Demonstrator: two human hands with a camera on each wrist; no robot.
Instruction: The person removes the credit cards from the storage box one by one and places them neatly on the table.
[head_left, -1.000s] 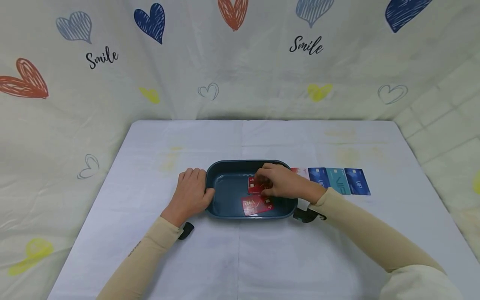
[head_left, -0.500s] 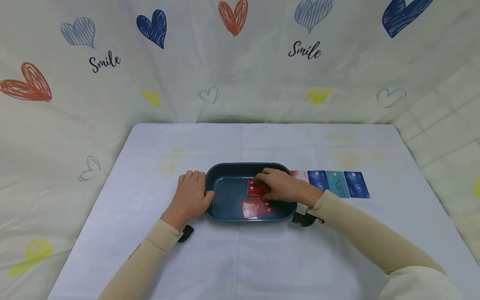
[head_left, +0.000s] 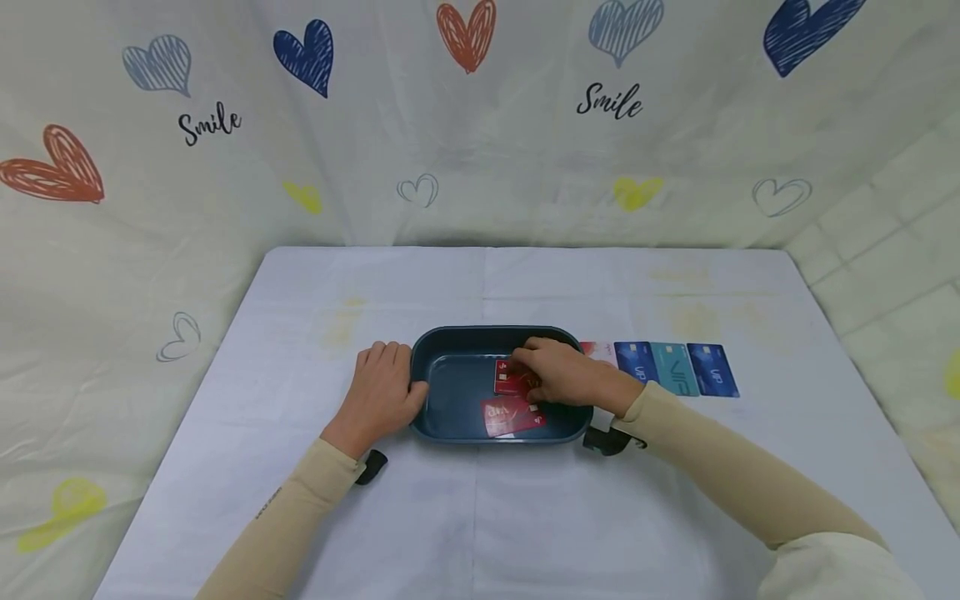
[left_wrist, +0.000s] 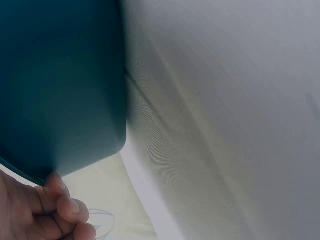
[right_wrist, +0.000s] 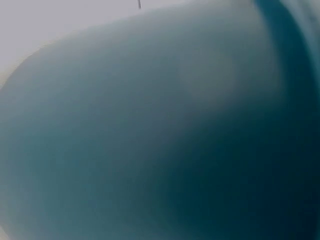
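A dark teal rectangular tray point(head_left: 453, 408) stands on the white-covered table, and its blurred side wall fills most of the right wrist view. My left hand point(head_left: 378, 387) grips its left end, the thumb at the rim; in the left wrist view the curled fingertips point(left_wrist: 70, 207) meet the tray's edge. Inside the tray, on its right side, are two red cards. My right hand point(head_left: 573, 375) reaches in over the right rim and pinches the upper red card point(head_left: 508, 377), covering its right part. The lower red card point(head_left: 513, 417) lies slightly tilted just below the thumb.
To the right of the tray several cards lie in a row: a pale red one point(head_left: 599, 352) partly hidden by the right hand, a blue one point(head_left: 635, 361), a teal one point(head_left: 675, 369) and another blue one point(head_left: 713, 370). A heart-printed cloth point(head_left: 480, 125) hangs behind the table.
My right hand has settled lower, its thumb and fingers drawn closer together on the upper red card. The head view has tilted slightly. My left hand stays on the tray.
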